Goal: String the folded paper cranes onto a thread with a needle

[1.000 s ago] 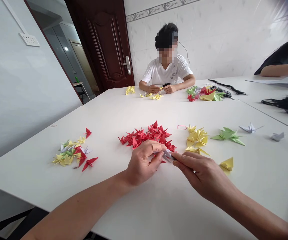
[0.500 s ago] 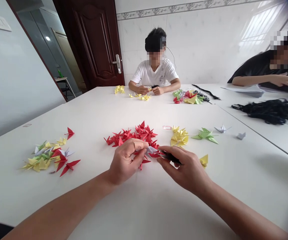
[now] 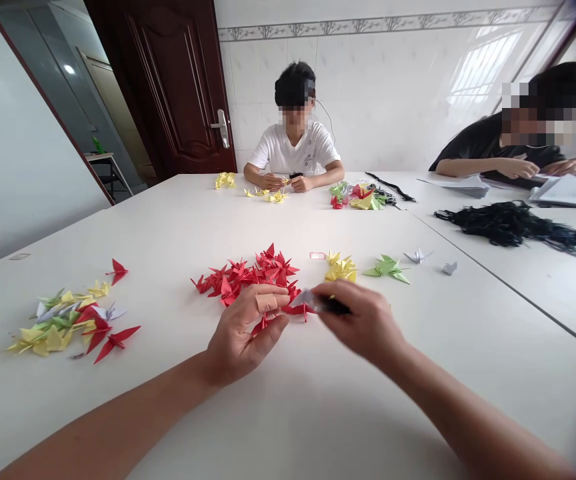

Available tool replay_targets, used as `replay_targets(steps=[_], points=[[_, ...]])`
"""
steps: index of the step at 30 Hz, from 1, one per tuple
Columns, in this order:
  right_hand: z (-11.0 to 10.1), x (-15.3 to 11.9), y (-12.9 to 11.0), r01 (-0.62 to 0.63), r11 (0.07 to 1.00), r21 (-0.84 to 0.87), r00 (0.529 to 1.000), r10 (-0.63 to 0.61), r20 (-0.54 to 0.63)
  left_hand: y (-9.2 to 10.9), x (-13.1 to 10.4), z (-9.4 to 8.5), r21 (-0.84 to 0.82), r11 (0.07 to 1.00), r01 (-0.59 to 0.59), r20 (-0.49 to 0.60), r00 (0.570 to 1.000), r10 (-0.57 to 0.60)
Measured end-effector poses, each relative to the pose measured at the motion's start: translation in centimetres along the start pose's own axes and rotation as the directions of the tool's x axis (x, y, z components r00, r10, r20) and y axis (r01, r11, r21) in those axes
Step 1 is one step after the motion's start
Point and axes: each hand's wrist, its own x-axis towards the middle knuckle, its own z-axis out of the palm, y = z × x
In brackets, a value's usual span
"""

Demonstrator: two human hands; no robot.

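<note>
My left hand is open beside the red paper cranes, its fingers stretched out and a band round one finger. Between its thumb and fingers I see nothing held. My right hand is closed round a slim black tool, blurred, so its exact kind is unclear. A small white folded paper piece shows at the right fingertips, apart from the left hand's grip. Behind both hands lies a heap of red paper cranes. Yellow paper cranes lie just beyond my right hand, which partly covers them.
To the left is a mixed pile of paper cranes. A green crane and white folded pieces lie right. Black cords are heaped farther off. Across the white table, a person handles yellow cranes; other people sit at right.
My left fingers have opened off the white paper piece, which now shows at my right fingertips. The whole view has shifted a little to the right.
</note>
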Motion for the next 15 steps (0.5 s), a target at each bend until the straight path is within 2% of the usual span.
replay_targets(steps=[2, 3, 4, 5, 7, 8, 11, 13, 15], points=[[-2.2, 1.0, 2.4, -0.138, 0.977, -0.162, 0.988, 0.124, -0.094, 0.0, 0.1, -0.2, 0.063, 0.997, -0.032, -0.008, 0.999, 0.033], [-3.6, 1.4, 3.7, -0.274, 0.927, -0.255, 0.958, 0.239, -0.161, -0.1, 0.2, -0.2, 0.089, 0.995, -0.046, -0.009, 0.999, 0.047], [-5.0, 1.6, 5.2, -0.415, 0.847, -0.332, 0.908, 0.359, -0.217, -0.1, 0.2, -0.3, 0.109, 0.993, -0.055, -0.013, 0.998, 0.057], [-6.5, 1.6, 6.5, -0.551, 0.736, -0.393, 0.835, 0.475, -0.279, -0.2, 0.2, -0.3, 0.123, 0.991, -0.060, -0.018, 0.998, 0.063], [-9.1, 1.3, 9.0, -0.743, 0.488, -0.459, 0.656, 0.668, -0.351, -0.3, 0.2, -0.3, 0.139, 0.989, -0.058, -0.026, 0.998, 0.062], [-10.1, 0.9, 10.0, -0.778, 0.426, -0.462, 0.606, 0.704, -0.371, -0.3, 0.2, -0.3, 0.138, 0.989, -0.056, -0.025, 0.998, 0.060], [-11.4, -0.3, 12.1, -0.828, 0.326, -0.457, 0.511, 0.775, -0.372, -0.4, 0.1, -0.2, 0.114, 0.991, -0.073, -0.012, 0.997, 0.075], [-11.5, -0.9, 13.1, -0.846, 0.289, -0.448, 0.474, 0.793, -0.383, -0.5, 0.1, -0.3, 0.111, 0.990, -0.087, -0.013, 0.996, 0.088], [-11.5, -1.1, 13.6, -0.853, 0.279, -0.442, 0.468, 0.783, -0.410, -0.7, 0.3, -0.4, 0.129, 0.988, -0.088, -0.031, 0.995, 0.092]])
